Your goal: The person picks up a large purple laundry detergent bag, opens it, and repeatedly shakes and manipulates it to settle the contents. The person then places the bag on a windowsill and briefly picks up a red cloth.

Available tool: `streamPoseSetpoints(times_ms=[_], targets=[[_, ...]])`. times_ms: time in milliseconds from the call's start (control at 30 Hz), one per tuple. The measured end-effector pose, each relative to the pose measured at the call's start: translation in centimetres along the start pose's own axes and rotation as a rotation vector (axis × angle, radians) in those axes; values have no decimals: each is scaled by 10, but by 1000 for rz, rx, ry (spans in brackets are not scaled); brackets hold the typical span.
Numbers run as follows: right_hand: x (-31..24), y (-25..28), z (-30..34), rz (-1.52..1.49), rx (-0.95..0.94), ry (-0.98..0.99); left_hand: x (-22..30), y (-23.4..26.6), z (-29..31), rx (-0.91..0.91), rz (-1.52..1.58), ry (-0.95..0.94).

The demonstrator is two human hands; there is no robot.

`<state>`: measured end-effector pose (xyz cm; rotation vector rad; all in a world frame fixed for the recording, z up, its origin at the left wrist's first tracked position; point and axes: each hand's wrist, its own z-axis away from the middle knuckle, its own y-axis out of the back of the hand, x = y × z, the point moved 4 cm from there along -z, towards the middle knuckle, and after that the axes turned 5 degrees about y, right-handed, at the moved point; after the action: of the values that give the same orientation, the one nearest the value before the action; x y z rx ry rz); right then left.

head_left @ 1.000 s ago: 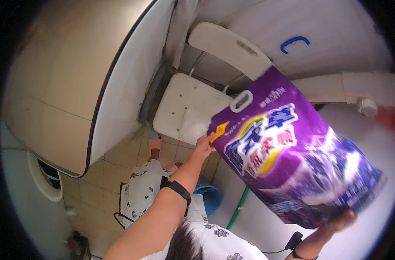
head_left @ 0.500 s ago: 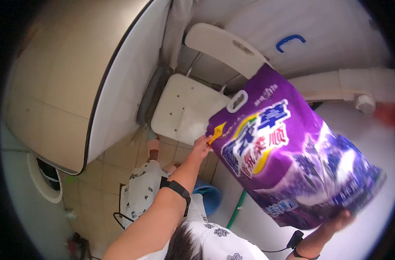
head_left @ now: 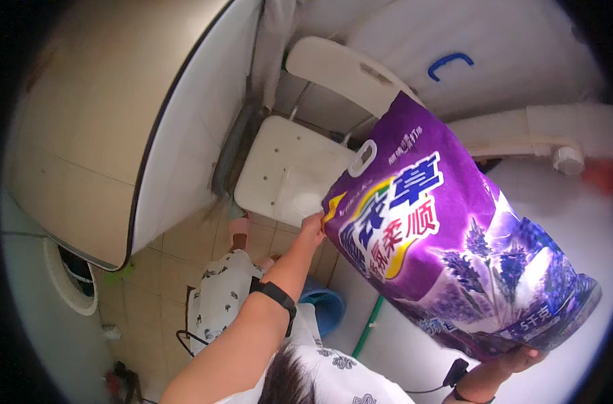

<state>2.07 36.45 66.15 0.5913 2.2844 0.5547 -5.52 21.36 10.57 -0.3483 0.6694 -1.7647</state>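
Note:
A large purple washing powder bag [head_left: 448, 222] with lavender flowers printed on it is held up at a slant in front of me, its top toward the upper left. My left hand [head_left: 312, 230] pinches its left edge, below the white carry handle [head_left: 363, 159]. At the lower right corner, my right hand [head_left: 522, 360] is under the bag and bears its bottom end; part of that hand is hidden behind the bag. Beyond the bag's left edge stands a white plastic chair [head_left: 273, 165] with holes in its seat, its backrest partly covered by the bag.
A blue bucket [head_left: 326, 310] stands on the tiled floor below my left forearm, with a green pole [head_left: 368, 326] beside it. To the left is a large pale panel [head_left: 185, 148] with a dark edge. A blue handle [head_left: 449, 64] and a white pipe [head_left: 522, 145] are at the back wall.
The bag has shifted slightly left at its top and tilted a little, with its bottom right end slightly lower. Both hands keep their hold on it.

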Motion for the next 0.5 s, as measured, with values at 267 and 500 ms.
streamPoseSetpoints(times_ms=[267,500], targets=[[-25,-10,-2,784,45,300,10,-4,-11,24,81,24],[-8,7,6,434,183,202,17,-11,-13,80,89,-75]])
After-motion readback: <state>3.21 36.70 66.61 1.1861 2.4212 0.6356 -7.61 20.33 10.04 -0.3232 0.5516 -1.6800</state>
